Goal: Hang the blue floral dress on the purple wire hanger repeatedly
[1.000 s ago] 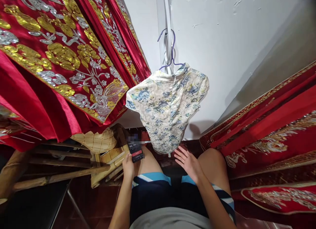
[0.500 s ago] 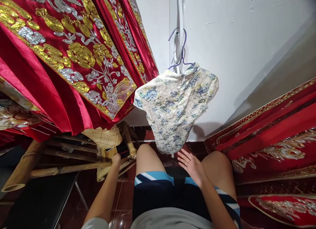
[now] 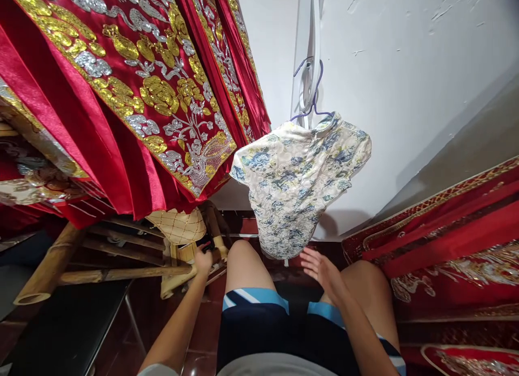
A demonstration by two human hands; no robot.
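A short-sleeved floral blouse (image 3: 298,184), cream with blue and olive flowers, hangs on a thin purple hanger (image 3: 314,103) against the white wall. Just below and right of its hem is my right hand (image 3: 324,273), open with the fingers stretched out and nothing in it. Whether the fingertips touch the hem I cannot tell. My left hand (image 3: 203,261) is at the bamboo rack, its fingers curled by a small dark object (image 3: 208,247) that is mostly hidden. A beige cloth with a gold lattice (image 3: 180,226) hangs just above this hand.
Red cloth with gold and silver sequins (image 3: 160,94) hangs at upper left. More red embroidered cloth (image 3: 458,257) lines the right side. A bamboo frame (image 3: 121,275) and a black seat (image 3: 68,327) stand at lower left. A white strap (image 3: 316,35) runs down the wall.
My left hand has come up slightly from the rack, and a dark object now shows at its fingers. My right hand stays open near the hem. The view has shifted a little.
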